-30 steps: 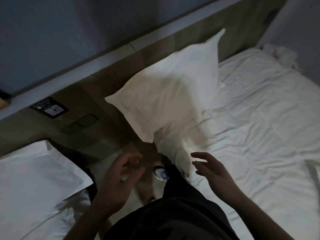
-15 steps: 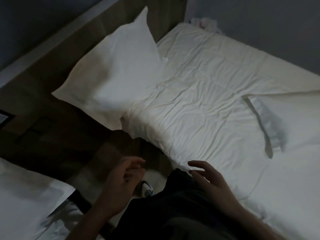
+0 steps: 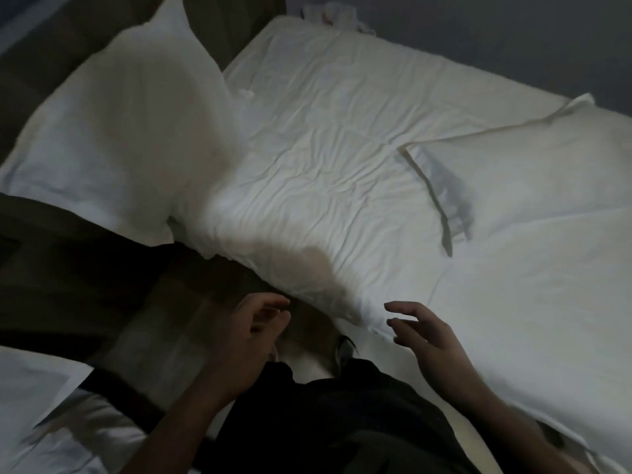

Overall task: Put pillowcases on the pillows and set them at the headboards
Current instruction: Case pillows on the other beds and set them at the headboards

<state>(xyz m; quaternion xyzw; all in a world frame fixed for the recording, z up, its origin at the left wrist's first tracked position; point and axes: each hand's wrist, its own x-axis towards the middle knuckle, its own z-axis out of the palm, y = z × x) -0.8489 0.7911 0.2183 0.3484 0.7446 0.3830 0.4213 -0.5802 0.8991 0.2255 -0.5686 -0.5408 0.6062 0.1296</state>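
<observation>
A white cased pillow (image 3: 130, 131) leans against the wooden headboard (image 3: 61, 46) at the head of the right-hand bed. A second white pillow or folded cover (image 3: 533, 172) lies flat on the same bed at the right. My left hand (image 3: 249, 340) hovers over the gap between the beds, fingers loosely curled, holding nothing. Beside the mattress edge, my right hand (image 3: 434, 343) is spread open and empty. Both hands are well short of the leaning pillow.
The right bed's wrinkled white sheet (image 3: 325, 159) fills the middle. The corner of another bed with a white pillow (image 3: 37, 398) shows at the lower left. A crumpled cloth (image 3: 335, 15) lies at the far corner by the dark wall. The room is dim.
The view has swung right, so the leaning pillow has slid to the upper left and the flat pillow at the right has come into sight. Both hands stay empty.
</observation>
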